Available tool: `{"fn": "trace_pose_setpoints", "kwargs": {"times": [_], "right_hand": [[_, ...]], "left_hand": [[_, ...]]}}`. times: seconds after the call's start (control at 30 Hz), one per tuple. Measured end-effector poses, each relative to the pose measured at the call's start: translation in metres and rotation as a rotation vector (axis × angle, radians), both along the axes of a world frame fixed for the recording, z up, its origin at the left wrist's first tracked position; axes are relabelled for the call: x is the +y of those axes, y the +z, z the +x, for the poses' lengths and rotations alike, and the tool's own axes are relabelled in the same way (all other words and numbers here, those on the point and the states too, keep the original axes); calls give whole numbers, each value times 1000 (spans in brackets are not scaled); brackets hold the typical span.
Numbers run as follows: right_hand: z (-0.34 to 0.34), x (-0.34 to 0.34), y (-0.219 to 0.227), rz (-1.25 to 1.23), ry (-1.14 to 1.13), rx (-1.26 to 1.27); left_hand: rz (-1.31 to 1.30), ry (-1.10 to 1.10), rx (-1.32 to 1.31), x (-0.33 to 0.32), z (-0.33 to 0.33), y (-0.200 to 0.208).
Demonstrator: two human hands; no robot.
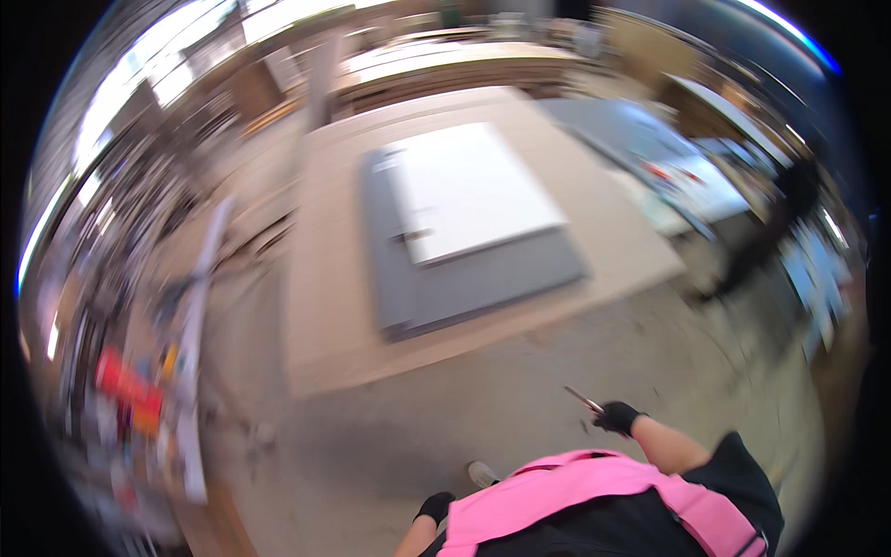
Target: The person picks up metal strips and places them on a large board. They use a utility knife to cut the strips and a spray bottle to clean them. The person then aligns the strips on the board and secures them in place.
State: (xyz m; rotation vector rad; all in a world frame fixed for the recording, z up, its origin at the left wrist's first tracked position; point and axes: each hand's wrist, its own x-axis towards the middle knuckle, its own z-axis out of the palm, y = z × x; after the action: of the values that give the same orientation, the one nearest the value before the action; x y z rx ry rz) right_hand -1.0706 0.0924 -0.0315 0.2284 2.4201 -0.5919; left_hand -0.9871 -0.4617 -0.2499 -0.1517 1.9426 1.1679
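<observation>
My right hand (617,419), in a black glove, is closed around a slim pointed hand tool (583,399). Blur hides its exact kind; it points up and left, held out over the floor. Low at my side hangs my left hand (434,507), also black-gloved, with its fingers not clear enough to read. Ahead of both hands stands a large pale wooden board (329,278). On it lies a grey panel (483,288), and a white panel (473,195) rests on top of that, with small dark fittings along its left edge. Neither hand touches the panels.
A workbench (193,371) at the left carries a red object (130,382) and loose tools. At the right stand a grey-blue table (664,153) with small items and a blurred dark shape (775,218). Stacked boards (455,70) lie at the back. Concrete floor (445,418) surrounds the board.
</observation>
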Motion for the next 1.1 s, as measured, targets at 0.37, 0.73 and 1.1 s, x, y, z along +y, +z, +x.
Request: {"fn": "trace_pose_setpoints", "kwargs": {"times": [0.37,0.73,1.1], "right_hand": [[350,186,-117,-163,-828,-139],[459,215,-127,-363,-1182,-184],[402,220,-74,-371,-1202,25]], "left_hand": [[-366,-617,737,123,-54,57],[139,101,-378,366,-11,167],[2,-671,-41,571,-58,173]]}}
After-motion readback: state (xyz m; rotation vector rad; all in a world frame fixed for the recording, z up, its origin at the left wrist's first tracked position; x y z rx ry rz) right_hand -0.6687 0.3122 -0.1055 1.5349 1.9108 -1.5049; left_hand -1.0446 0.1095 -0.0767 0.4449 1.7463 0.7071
